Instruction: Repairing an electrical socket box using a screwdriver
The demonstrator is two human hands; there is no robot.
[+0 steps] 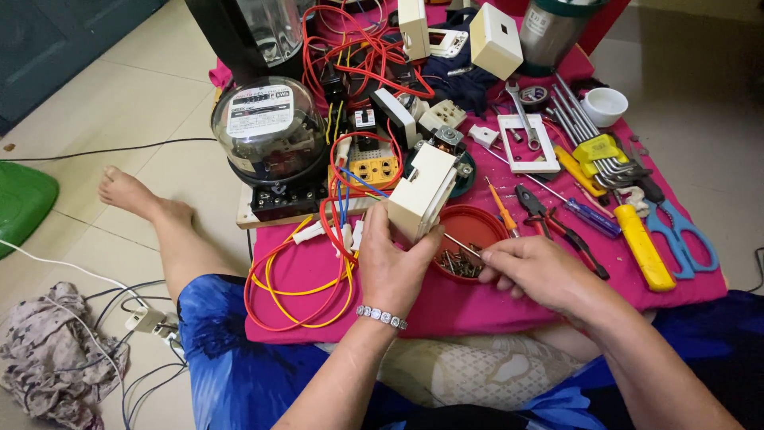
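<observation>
The left hand [387, 267] is wrapping closed around the near end of a cream plastic switch box [420, 193], a smooth squared block tilting up and away over the middle of the magenta cloth [477, 306]; thumb and fingers are pressing against its flat sides, and a beaded silver bracelet [381, 317] is circling the wrist; the right hand [535, 271], just right of it, is pinching a thin metal shaft [464, 245] between thumb and fingertips, the bright rod pointing left towards the box's underside; whether it is a screwdriver blade or a long screw is too small to tell; under that shaft a round red lid [469, 225] is holding a heap of dull grey screws [455, 264]; to the left of the box, glossy red and yellow wires [298, 287] are looping over the cloth and running up to a yellow terminal block [374, 168]; further left a domed, clear-glass electricity meter [269, 130] is sitting on a black base; to the right, red-handled pliers [557, 227], a yellow utility knife [643, 245], blue-handled scissors [680, 235] and a fan of steel hex keys [585, 119] in a yellow holder are lying flat.
</observation>
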